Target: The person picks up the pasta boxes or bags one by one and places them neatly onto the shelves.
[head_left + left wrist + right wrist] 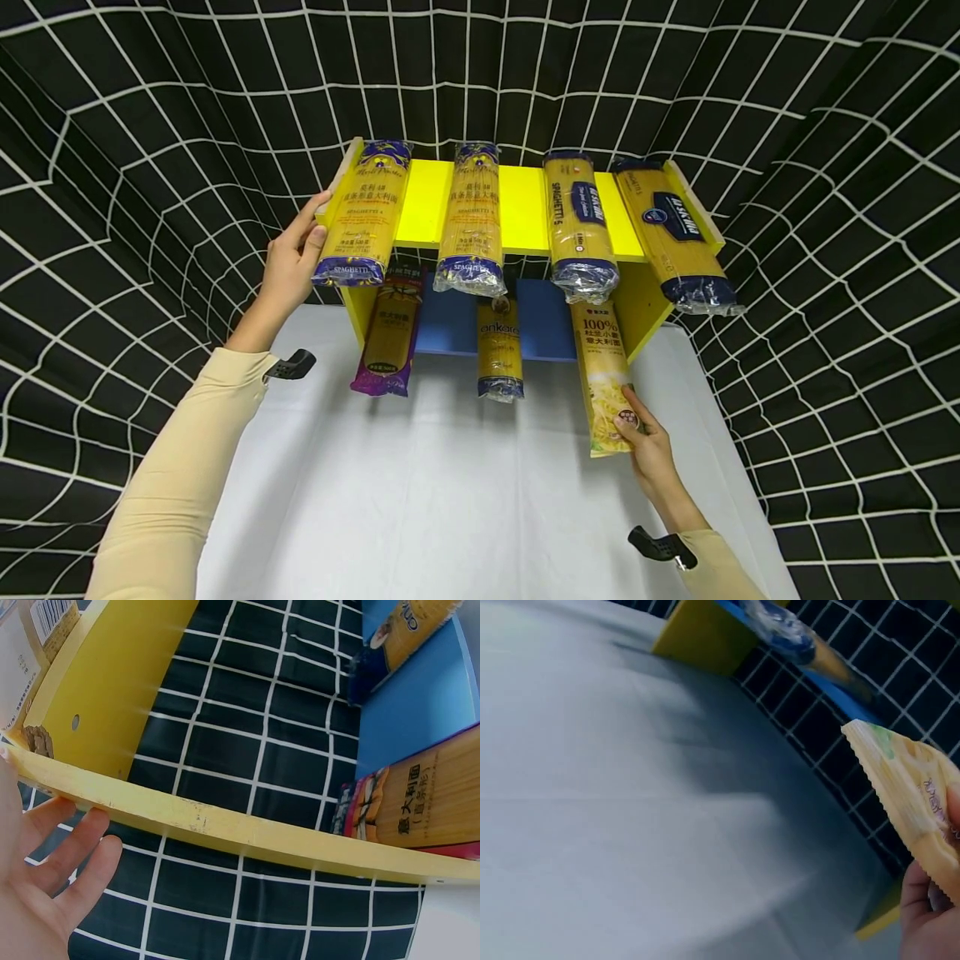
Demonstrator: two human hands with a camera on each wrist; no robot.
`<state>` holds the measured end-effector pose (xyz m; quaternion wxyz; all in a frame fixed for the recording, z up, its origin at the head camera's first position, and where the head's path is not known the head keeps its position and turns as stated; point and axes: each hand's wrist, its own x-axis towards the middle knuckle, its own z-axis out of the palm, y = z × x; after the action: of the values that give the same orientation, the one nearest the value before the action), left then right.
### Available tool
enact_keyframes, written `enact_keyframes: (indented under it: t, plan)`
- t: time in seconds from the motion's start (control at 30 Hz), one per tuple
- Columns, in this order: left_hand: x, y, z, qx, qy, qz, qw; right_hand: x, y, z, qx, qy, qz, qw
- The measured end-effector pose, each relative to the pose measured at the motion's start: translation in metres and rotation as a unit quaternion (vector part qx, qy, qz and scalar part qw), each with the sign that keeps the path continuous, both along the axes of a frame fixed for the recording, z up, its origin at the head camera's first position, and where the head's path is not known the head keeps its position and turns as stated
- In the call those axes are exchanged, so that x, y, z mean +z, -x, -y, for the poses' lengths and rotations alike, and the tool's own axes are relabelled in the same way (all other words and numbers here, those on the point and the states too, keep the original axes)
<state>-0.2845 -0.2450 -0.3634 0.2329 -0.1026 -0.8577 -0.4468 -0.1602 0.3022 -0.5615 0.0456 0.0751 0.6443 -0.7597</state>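
Observation:
My left hand holds the left side of the yellow and blue shelf, beside a spaghetti pack on the top tier. In the left wrist view its fingers lie along the outer face of the yellow side panel. Lower right, my right hand pinches the near end of a pale yellow pasta pack, thumb on its printed front. The pack's far end reaches onto the blue lower tier, while its near end juts out past the front edge.
Other spaghetti packs lie spaced along the yellow tier. On the blue tier are a purple-edged pack and a smaller blue-ended pack. White cloth spreads below; black fabric with a white grid hangs around.

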Motion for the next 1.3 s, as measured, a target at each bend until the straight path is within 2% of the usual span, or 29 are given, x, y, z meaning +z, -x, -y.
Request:
enact_keyframes:
  t: [0.17, 0.43, 0.83, 1.17, 1.3]
  plan:
    - [0.0, 0.0, 0.001, 0.002, -0.001, -0.005, 1.0, 0.0, -0.001, 0.008, -0.005, 0.017, 0.012, 0.9998]
    - [-0.002, -0.001, 0.002, 0.002, -0.001, 0.003, 1.0, 0.002, 0.004, 0.011, -0.013, 0.011, 0.02, 0.9997]
    - [-0.002, -0.001, 0.0, -0.001, -0.003, 0.006, 1.0, 0.003, 0.021, 0.012, -0.028, -0.006, 0.038, 0.9989]
    - [-0.001, 0.0, 0.0, -0.002, -0.003, 0.006, 1.0, 0.003, 0.024, 0.004, 0.001, -0.049, 0.023, 0.9985]
    - [-0.002, 0.0, 0.0, -0.003, -0.002, 0.002, 1.0, 0.005, 0.024, 0.001, 0.005, -0.051, 0.023, 0.9984]
